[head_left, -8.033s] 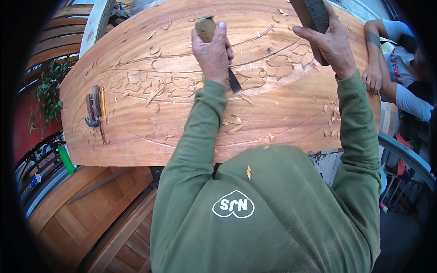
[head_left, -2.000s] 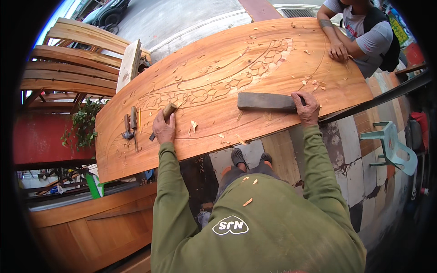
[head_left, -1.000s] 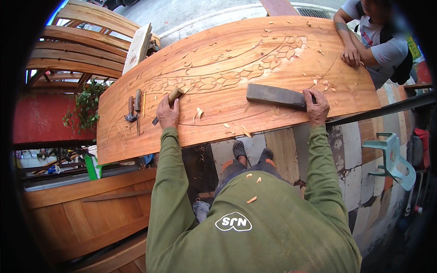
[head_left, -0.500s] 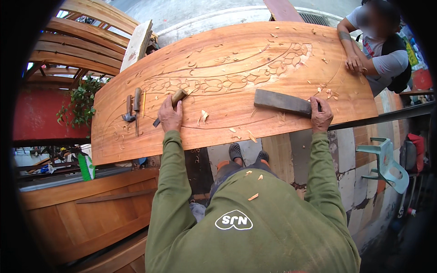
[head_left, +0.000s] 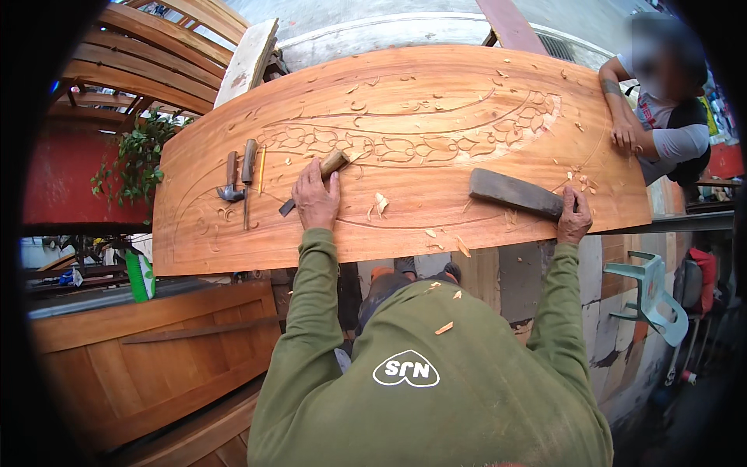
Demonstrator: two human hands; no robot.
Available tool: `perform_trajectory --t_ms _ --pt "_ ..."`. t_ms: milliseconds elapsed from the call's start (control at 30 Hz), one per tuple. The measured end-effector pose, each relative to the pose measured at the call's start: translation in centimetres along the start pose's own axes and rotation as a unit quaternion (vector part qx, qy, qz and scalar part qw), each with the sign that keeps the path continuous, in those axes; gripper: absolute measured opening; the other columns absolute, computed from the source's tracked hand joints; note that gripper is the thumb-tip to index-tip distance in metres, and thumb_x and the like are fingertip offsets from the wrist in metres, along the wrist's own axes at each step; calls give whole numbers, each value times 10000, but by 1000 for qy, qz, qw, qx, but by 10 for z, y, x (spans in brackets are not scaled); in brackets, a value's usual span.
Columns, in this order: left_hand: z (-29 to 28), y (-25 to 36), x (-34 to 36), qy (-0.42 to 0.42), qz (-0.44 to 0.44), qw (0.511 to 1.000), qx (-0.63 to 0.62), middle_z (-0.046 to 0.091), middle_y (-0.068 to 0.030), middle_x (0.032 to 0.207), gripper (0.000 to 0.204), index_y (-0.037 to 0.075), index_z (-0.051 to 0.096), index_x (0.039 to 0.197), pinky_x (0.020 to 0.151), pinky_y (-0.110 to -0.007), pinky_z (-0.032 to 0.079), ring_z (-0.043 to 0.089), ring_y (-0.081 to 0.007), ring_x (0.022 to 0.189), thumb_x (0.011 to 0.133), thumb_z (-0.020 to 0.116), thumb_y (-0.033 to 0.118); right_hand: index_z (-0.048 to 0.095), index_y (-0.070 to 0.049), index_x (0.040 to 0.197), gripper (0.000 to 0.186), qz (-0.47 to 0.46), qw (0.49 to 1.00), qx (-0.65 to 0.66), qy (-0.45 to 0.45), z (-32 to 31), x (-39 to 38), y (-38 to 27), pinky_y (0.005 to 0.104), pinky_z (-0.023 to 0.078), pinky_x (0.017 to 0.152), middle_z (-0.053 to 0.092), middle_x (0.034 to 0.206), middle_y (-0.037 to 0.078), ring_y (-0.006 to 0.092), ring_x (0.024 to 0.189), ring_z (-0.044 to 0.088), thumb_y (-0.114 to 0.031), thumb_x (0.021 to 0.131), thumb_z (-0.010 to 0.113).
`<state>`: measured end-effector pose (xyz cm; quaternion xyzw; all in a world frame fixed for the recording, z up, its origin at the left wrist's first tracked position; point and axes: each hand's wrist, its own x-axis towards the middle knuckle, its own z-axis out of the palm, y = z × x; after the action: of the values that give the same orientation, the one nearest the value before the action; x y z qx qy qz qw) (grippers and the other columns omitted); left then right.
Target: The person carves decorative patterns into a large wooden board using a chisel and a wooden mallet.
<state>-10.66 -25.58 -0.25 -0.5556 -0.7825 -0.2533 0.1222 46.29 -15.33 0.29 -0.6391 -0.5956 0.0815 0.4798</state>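
A large reddish-brown wooden panel (head_left: pixel 436 194) with carved flowers and vines lies in front of me. My left hand (head_left: pixel 317 201) rests on it, fingers curled round a chisel (head_left: pixel 335 162); the wooden handle points up and right, and the flat dark blade shows on the other side of the hand. Over at the right, my right hand (head_left: pixel 574 219) grips the near end of a long dark wooden block (head_left: pixel 513 193), which lies on the panel. Left of the chisel are a claw hammer (head_left: pixel 231 191), a second chisel (head_left: pixel 249 162) and a yellow pencil (head_left: pixel 262 167).
Wood shavings (head_left: pixel 380 205) are scattered over the panel. Another person (head_left: pixel 669 101) leans on its far right corner. A pale green plastic chair (head_left: pixel 652 296) stands at the right. Slatted wood (head_left: pixel 144 66) and a leafy plant (head_left: pixel 136 163) are at the left, above a panelled door (head_left: pixel 156 350).
The view has shifted, so the panel appears farther right. Both hands, the chisel and the dark block keep about the same places on the panel.
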Motion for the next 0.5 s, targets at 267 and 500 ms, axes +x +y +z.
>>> perform_trajectory --t_ms 267,500 --pt "-3 -2 -1 -11 -18 1000 -10 623 -177 1419 611 67 563 1495 1143 -509 423 575 -351 1348 986 738 356 779 13 1159 338 69 997 14 -18 2 -1 21 311 585 902 811 1040 114 181 994 761 -308 1082 706" --pt "-5 2 2 -16 -15 999 -36 608 -159 1444 614 68 560 1490 1165 -525 402 544 -358 1389 982 740 364 774 22 1170 344 104 993 58 -2 2 -1 35 314 582 922 800 1069 118 187 1019 759 -303 1096 687"
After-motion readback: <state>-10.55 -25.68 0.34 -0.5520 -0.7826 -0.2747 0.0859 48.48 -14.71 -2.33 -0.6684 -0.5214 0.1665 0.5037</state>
